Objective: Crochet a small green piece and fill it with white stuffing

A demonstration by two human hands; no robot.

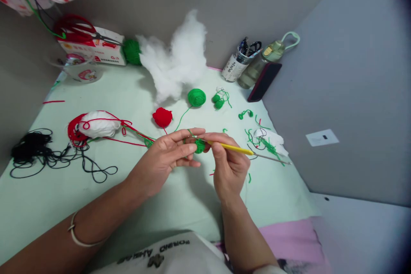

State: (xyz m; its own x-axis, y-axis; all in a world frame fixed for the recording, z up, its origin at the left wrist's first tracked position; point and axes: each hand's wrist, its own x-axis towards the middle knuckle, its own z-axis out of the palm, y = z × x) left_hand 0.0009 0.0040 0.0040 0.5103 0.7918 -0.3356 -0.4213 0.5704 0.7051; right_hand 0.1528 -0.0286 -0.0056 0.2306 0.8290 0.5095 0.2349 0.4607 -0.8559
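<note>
My left hand (171,153) pinches a small green crochet piece (200,146) between thumb and fingers, with green yarn over the forefinger. In my right hand (229,162) is a crochet hook with a yellow handle (236,149); its tip end meets the green piece, and its metal other end points right. A green yarn ball (196,97) lies beyond my hands, its strand leading toward them. Left of it sits a red ball (162,117). The hook's tip is hidden at the stitches.
White stuffing (180,58) stands at the back. Black yarn (30,147) and a white skein (99,123) lie left. Scissors (93,33) rest on a box behind a clear cup (84,70). A pen holder (236,64), bottle (257,66), phone (265,82) and yarn scraps (269,145) are right.
</note>
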